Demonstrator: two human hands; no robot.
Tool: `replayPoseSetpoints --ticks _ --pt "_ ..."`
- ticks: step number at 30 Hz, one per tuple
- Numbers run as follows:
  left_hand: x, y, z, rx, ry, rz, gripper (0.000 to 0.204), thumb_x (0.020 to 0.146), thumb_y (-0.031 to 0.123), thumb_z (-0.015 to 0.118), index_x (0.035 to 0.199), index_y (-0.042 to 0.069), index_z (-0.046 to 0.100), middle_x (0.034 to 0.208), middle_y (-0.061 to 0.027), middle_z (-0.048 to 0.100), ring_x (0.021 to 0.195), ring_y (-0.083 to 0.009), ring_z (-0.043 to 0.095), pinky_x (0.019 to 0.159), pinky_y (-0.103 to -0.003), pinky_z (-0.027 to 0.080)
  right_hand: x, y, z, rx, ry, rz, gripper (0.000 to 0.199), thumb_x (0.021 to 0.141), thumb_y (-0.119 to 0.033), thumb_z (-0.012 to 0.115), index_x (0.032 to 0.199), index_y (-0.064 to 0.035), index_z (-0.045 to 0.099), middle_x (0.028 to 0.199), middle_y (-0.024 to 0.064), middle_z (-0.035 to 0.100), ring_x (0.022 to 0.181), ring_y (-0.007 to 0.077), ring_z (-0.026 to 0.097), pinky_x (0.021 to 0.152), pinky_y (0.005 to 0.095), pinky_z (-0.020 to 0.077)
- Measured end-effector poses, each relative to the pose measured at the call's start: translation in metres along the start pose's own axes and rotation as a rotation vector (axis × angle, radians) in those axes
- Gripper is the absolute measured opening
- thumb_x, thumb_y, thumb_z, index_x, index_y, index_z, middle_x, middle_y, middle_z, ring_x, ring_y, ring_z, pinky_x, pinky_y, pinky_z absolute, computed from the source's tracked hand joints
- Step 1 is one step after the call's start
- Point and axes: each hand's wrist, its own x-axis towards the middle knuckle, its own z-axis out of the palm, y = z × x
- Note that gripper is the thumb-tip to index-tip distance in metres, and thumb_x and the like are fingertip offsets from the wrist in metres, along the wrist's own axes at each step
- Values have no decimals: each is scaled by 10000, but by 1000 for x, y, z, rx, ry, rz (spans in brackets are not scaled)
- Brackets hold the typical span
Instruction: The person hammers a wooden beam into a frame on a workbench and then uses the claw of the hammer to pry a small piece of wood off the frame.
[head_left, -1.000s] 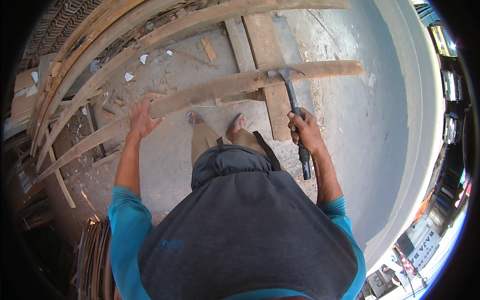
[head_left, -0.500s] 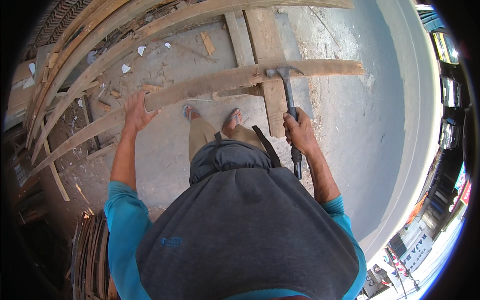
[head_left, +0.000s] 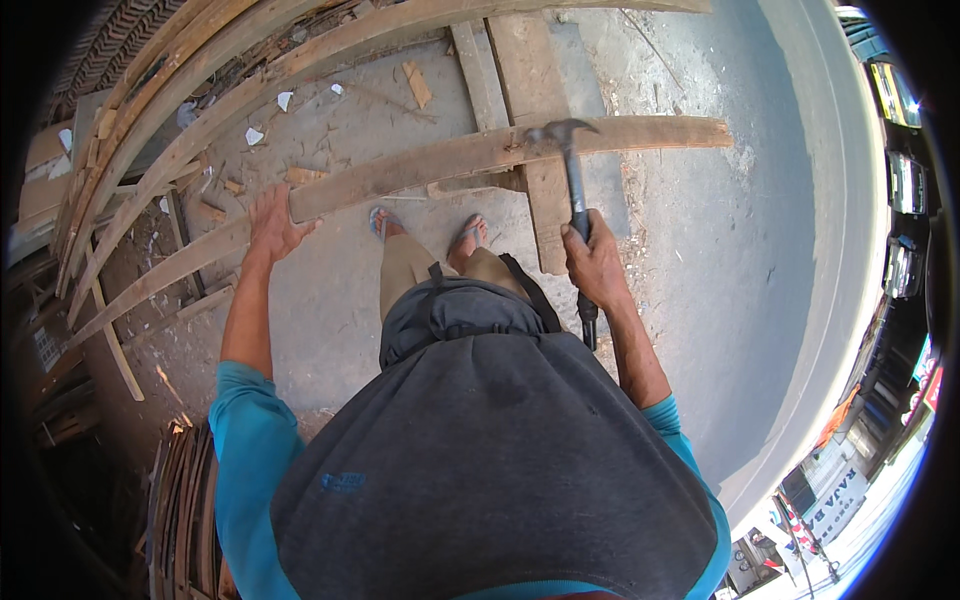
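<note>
- We find the right hand [head_left: 594,268] closed around the handle of a claw hammer [head_left: 578,205], the butt of the handle projecting below the fist.
- The hammer head is blurred and sits over a long wooden plank [head_left: 400,168]; we cannot tell whether the two touch.
- The left hand [head_left: 272,225] lies across the same plank, well to the left of the hammer, thumb spread apart — whether its fingers grip the far edge, we cannot tell.
- The plank runs from lower left to upper right, crossing over a broad board [head_left: 530,75]; its right end extends beyond that board.
- Just left of the board we note a narrower batten [head_left: 478,85].
- Further long timbers [head_left: 160,130] are gathered at upper left, and a bundle of thin wooden strips [head_left: 190,510] stands at lower left.
- White fragments [head_left: 255,135] and a wood offcut [head_left: 416,85] lie on the floor [head_left: 330,300].
</note>
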Motion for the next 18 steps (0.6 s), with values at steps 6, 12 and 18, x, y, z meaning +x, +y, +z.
replayPoseSetpoints --ticks 6,12,18 --pt "-2 3 -5 -28 -87 -49 820 726 461 861 1297 24 468 1270 -223 507 1246 -415 447 1054 -522 322 -6 -38 -23 400 200 129 217 998 -230 600 943 -58 479 641 -3 479 463 81 455 412 257 387" --pt "-4 1 -1 3 -30 -38 815 720 462 869 1293 38 473 1269 -214 511 1246 -410 451 1066 -529 323 1 -63 -26 416 653 -203 228 1021 -221 603 1038 -44 460 622 -3 494 485 81 474 441 244 392" --pt "2 3 -5 10 -52 -52 839 716 462 873 1316 41 465 1274 -218 505 1242 -411 456 1062 -530 330 -4 -16 18 -324 91 -108 252 971 -174 620 1087 -12 466 688 262 593 643 464 628 591 495 474"
